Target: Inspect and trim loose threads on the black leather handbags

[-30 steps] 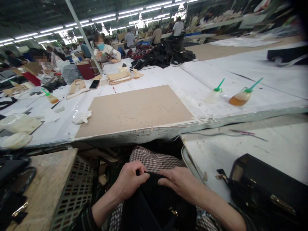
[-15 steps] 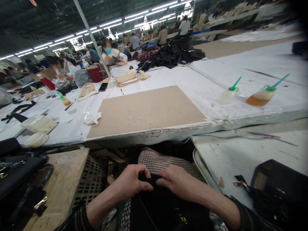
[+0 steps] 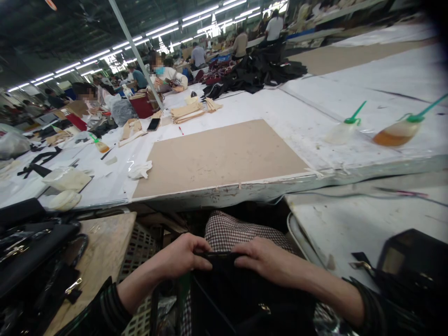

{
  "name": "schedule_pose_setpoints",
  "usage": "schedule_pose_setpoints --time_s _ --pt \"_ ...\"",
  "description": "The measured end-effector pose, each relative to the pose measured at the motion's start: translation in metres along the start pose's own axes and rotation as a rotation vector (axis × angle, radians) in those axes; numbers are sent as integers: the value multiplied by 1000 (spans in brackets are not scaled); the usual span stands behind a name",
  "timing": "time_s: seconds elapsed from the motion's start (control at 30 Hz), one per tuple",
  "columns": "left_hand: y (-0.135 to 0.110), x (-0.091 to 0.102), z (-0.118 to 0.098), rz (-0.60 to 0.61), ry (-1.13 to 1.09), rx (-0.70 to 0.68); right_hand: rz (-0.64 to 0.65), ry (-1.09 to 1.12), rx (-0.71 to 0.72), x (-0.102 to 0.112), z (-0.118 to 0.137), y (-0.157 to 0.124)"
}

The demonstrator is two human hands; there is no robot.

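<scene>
A black bag with a small gold metal fitting lies in my lap, over checked cloth. Its upper edge is pinched at the left by my left hand, thumb below and fingers above. My right hand grips the same edge a short way to the right, thumb toward the left. Between the two hands a stretch of the edge shows, fairly straight. The bag's lower part is dark and runs out of the frame, so its full shape cannot be made out.
Ahead is a white-covered worktable with a brown board at its near edge. Two squeeze bottles stand right. Black bags lie on a left side board; another black bag is on the right surface. Co-workers sit farther back.
My hands have moved slightly apart along the bag's edge, the left one shifting left. The edge between them now looks straighter. The view has turned a little to the left.
</scene>
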State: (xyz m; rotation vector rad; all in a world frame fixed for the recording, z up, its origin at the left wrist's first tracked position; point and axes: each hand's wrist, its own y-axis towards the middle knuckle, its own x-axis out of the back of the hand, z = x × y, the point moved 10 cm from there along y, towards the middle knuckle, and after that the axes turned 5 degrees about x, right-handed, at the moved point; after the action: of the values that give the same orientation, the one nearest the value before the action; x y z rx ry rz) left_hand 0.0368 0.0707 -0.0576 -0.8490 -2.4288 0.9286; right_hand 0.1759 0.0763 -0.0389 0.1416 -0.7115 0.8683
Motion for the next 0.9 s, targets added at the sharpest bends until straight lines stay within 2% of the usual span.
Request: schedule_pose_setpoints --time_s 0.17,0.27,0.4,0.5,0.67,0.9 --pt "-3 -5 -9 37 -147 -14 19 -30 40 20 10 -6" --pt "0 -17 -19 72 -176 -46 51 -38 56 31 10 -15" --pt "21 -38 -16 97 -237 2 102 -38 -27 23 -18 -29" --pt "33 -48 -17 90 -243 -9 38 1 -36 18 -32 -34" --pt "33 -49 -26 59 -176 -62 -125 97 108 32 -18 -31" --pt "28 -45 -23 -2 -144 -96 -129 59 245 27 1 -18"
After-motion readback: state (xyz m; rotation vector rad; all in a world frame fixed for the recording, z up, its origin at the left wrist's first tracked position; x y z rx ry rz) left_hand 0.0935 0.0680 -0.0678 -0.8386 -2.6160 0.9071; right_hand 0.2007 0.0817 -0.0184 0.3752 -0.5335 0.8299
